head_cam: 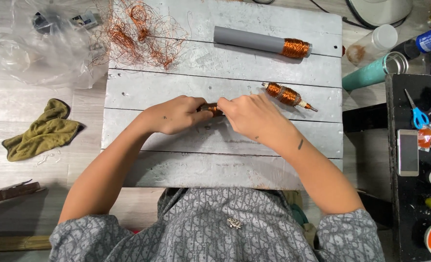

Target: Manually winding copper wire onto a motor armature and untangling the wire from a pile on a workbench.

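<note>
Both hands, left hand (174, 115) and right hand (252, 115), close their grip on a small copper coil (211, 108) above the grey worktop (201, 160); another coil (287, 95) lies just beside.

Both hands meet at mid-board (176, 160), left hand (174, 115) and right hand (254, 114) touching a small coil (211, 108) between them; a second coil (287, 95) lies just right of the right hand; behind it a tube (261, 41); loose wire (138, 34) on the far left corner; a rag (43, 130) on the floor left of the board; scissors (417, 112) and a phone (408, 152) well right.
</note>
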